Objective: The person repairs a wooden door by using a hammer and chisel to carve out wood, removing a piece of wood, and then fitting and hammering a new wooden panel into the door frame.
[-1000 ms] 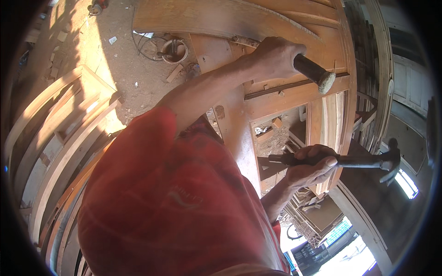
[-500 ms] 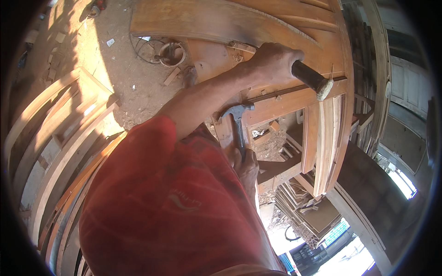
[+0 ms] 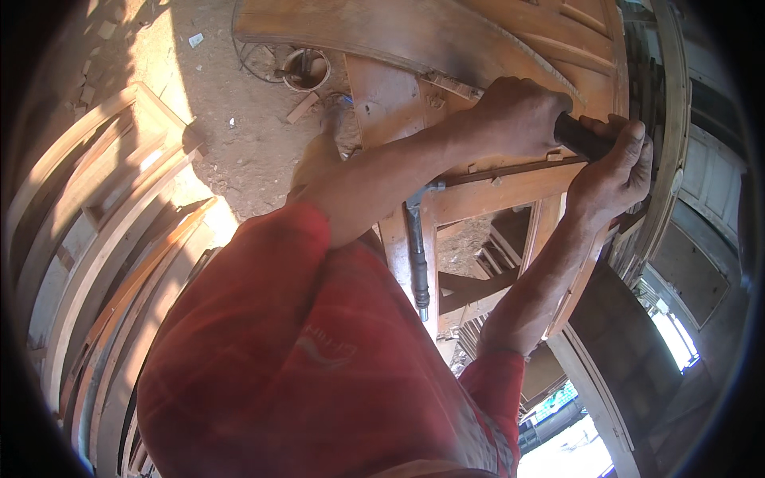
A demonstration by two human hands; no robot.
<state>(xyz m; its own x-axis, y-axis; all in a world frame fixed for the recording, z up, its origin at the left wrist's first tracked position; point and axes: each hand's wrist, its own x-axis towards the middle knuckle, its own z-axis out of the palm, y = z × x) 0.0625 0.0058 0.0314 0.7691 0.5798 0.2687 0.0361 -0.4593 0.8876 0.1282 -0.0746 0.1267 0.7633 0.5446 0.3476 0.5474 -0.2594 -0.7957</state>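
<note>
My left hand (image 3: 526, 115) is closed in a fist around a thick, dark, round tool handle (image 3: 580, 138); whatever part lies inside or beyond the fist is hidden. Around the other end of this handle curl the fingers and thumb of my right hand (image 3: 613, 171), covering its tip. Both hands are above the wooden door frame (image 3: 498, 190), toward its right side. Below my left forearm a claw hammer (image 3: 418, 255) rests on the frame, untouched, its head partly covered by the forearm.
A curved wooden panel (image 3: 358, 32) lies across the frame's far side. On the dirt floor stands a round tub (image 3: 307, 70) with tools, beside a wood block (image 3: 303, 107). Curved wooden frames (image 3: 88, 239) are stacked at left. Boards and doors (image 3: 709, 167) lean at right.
My right hand has let go of the hammer, which now lies on the frame, and has moved up and right onto the dark handle's end. My left hand, still gripping, sits farther right.
</note>
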